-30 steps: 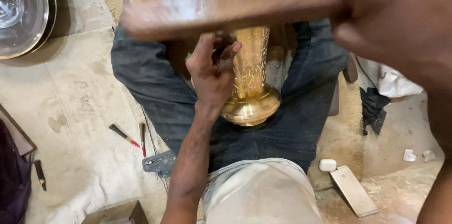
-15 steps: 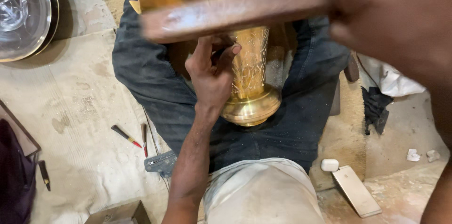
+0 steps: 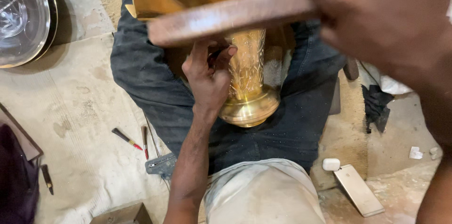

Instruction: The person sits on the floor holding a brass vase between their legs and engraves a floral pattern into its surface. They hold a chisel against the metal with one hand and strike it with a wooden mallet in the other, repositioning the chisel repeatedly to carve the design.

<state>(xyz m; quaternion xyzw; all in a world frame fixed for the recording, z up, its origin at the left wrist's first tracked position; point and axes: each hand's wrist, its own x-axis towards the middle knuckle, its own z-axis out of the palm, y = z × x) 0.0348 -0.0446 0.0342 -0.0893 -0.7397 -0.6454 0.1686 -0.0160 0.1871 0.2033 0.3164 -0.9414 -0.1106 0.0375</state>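
Dusty concrete floor (image 3: 70, 106); L hand (image 3: 209, 75) on brass vase (image 3: 247, 82).

Glossy engraved brass vase (image 3: 248, 82); smooth, dull wooden bat (image 3: 230, 14).

One brass vase (image 3: 247, 82), one wooden bat (image 3: 230, 16), two hands, two small tools at 8 o'clock (image 3: 126, 138), one phone (image 3: 359, 190), two steel plates at 10 o'clock (image 3: 21, 14)
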